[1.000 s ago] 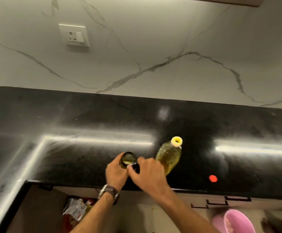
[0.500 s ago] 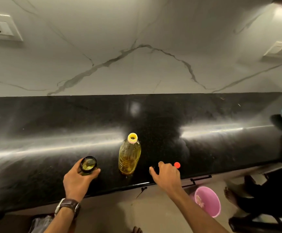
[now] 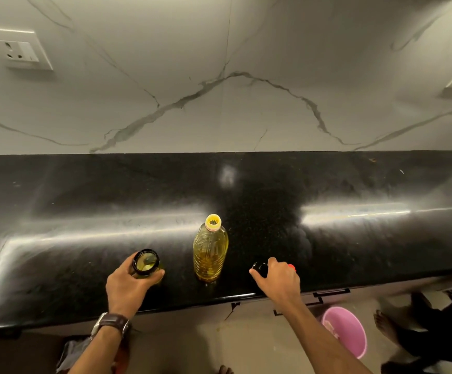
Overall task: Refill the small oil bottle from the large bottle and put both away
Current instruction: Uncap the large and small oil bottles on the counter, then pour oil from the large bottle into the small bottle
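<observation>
Now the large bottle (image 3: 210,249) stands upright and uncapped on the bench (image 3: 354,238), between the two hands. The left hand (image 3: 127,287) has its grip curled round the small bottle (image 3: 145,264), open-mouthed, just left of the large one. The right hand (image 3: 279,279) pinches a black cap (image 3: 259,268) at the bench, with a red cap (image 3: 291,266) peeking out just behind its knuckles. By my reading the pour falls to the right hand, once it lets the cap go: the large bottle lies to its left, long axis vertical
</observation>
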{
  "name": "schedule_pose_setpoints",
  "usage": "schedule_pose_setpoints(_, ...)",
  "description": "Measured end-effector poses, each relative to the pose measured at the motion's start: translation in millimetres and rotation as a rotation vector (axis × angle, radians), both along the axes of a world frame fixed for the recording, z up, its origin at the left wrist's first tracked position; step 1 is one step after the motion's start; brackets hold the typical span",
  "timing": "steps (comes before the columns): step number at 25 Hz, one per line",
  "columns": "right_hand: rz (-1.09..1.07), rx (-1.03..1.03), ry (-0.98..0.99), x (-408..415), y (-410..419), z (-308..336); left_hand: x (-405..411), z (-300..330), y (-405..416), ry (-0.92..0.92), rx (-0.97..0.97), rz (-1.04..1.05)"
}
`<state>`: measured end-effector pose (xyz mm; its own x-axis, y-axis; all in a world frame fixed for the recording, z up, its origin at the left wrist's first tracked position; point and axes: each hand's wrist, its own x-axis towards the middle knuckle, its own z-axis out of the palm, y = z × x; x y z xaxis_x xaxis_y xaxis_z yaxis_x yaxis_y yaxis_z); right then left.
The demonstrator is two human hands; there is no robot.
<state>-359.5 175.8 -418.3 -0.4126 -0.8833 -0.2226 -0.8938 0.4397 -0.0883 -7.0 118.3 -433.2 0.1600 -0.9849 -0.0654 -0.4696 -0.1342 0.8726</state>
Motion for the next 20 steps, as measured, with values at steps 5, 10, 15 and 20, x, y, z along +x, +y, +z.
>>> schedule_pose_setpoints(5, -0.083, -0.192, -0.075, 17, 19, 13, 7, -2, -1, 0.051, 0.048, -0.007)
schedule_pose_setpoints(10, -0.073, -0.294, -0.867, 90, 6, 17, 16, -4, -15, 0.031, 0.03, -0.068)
schedule_pose_setpoints(15, -0.161, -0.452, -0.98, 130, -30, 17, 9, -2, -26, -0.003, 0.03, -0.078)
schedule_pose_setpoints(20, -0.164, -0.497, -0.978, 128, -41, 13, 10, 2, -28, -0.015, 0.04, -0.084)
